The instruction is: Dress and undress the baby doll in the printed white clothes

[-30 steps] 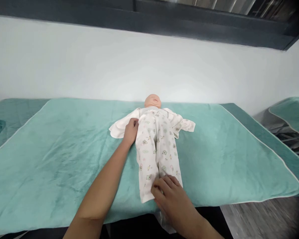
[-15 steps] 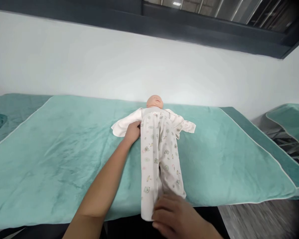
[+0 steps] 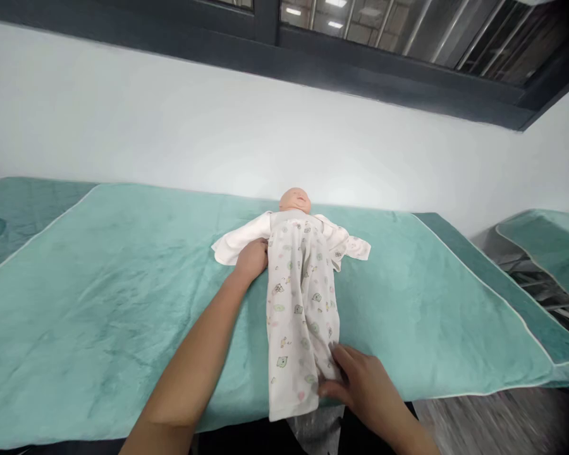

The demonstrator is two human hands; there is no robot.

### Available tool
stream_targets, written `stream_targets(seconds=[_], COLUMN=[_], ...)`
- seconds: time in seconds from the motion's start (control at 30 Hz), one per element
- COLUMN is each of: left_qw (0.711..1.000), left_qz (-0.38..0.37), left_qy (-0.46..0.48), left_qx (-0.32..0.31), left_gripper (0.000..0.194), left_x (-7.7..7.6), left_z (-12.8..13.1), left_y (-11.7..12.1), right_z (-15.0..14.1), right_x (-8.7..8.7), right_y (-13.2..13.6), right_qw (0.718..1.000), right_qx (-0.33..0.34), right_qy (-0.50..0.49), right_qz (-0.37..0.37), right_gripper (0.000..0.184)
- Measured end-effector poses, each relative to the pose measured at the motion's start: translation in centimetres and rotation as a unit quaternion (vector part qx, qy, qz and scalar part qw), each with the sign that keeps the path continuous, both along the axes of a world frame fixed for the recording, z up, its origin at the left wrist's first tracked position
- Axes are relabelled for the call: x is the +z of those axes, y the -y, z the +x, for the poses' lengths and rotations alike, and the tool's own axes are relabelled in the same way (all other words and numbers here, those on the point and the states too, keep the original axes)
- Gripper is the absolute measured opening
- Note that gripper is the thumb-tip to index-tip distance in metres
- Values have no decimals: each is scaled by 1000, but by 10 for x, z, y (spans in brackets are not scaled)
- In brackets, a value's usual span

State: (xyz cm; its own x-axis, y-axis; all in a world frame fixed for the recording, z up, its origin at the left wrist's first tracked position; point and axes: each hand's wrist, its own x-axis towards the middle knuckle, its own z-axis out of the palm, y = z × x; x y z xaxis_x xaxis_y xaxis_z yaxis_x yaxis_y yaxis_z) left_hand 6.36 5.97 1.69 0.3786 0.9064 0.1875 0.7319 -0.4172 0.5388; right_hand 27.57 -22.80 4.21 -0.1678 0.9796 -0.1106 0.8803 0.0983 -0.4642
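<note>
A baby doll (image 3: pixel 294 200) lies on its back on the green cover, its head toward the wall. White patterned baby pants (image 3: pixel 289 316) are spread over its body, the legs pointing toward me and one cuff reaching over the near edge. A light baby top (image 3: pixel 244 241) shows at both sides, its sleeves out. My left hand (image 3: pixel 253 260) is closed at the left edge of the pants near the waist, its fingertips partly hidden. My right hand (image 3: pixel 363 382) pinches the lower right pant leg between thumb and fingers.
The green cover (image 3: pixel 137 303) spreads over a long table against a white wall (image 3: pixel 171 120). A dark window frame (image 3: pixel 360 69) runs above. At the right stands another green-covered surface (image 3: pixel 550 243) with metal bars under it.
My right hand has moved from the left cuff up and right to the right pant leg. That leg is now drawn in toward the other. My left hand has stayed at the waist.
</note>
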Motion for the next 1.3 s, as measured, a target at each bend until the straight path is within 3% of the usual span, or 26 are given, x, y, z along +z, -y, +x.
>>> stream_targets(seconds=[0.17, 0.33, 0.43, 0.57, 0.63, 0.73, 0.83, 0.93, 1.03, 1.13, 1.3], left_qw=[999, 999, 998, 996, 994, 993, 994, 994, 987, 975, 968], left_qz=[-7, -1, 5, -11, -21, -31, -40, -36, -41, -60, -81], left_qy=[-31, -39, -42, -77, -91, -86, -55, -5, 92, 153, 195], left_qx=[2, -12, -39, -48, -55, -74, -90, -101, -126, -149, -138], left_gripper=[30, 32, 32, 29, 24, 21, 23, 27, 30, 32, 32], left_x=[4, 6, 8, 11, 12, 14, 15, 14, 11, 9, 9], left_z=[1, -1, -4, -6, -6, -5, -3, 0, 2, 4, 6], left_y=[3, 7, 9, 12, 14, 16, 16, 15, 14, 14, 18], right_z=[5, 20, 27, 33, 37, 47, 53, 55, 54, 53, 52], right_x=[-1, 23, 48, 66, 56, 22, -14, -38, -45, -41, -36], right_y=[30, 32, 14, -41, -81, -137, -165, -166, -166, -175, -189], right_qw=[998, 986, 983, 987, 983, 974, 957, 948, 947, 948, 955], right_qx=[40, 115, 134, 92, 43, -53, -2, 30, 51, 72, 20], right_qy=[9, -26, -54, -130, -167, -116, -48, 14, 79, 106, 75], right_qz=[-44, -115, -117, -11, 66, 189, 286, 316, 306, 292, 287], right_gripper=[28, 34, 34, 20, 19, 15, 21, 37, 39, 37, 25])
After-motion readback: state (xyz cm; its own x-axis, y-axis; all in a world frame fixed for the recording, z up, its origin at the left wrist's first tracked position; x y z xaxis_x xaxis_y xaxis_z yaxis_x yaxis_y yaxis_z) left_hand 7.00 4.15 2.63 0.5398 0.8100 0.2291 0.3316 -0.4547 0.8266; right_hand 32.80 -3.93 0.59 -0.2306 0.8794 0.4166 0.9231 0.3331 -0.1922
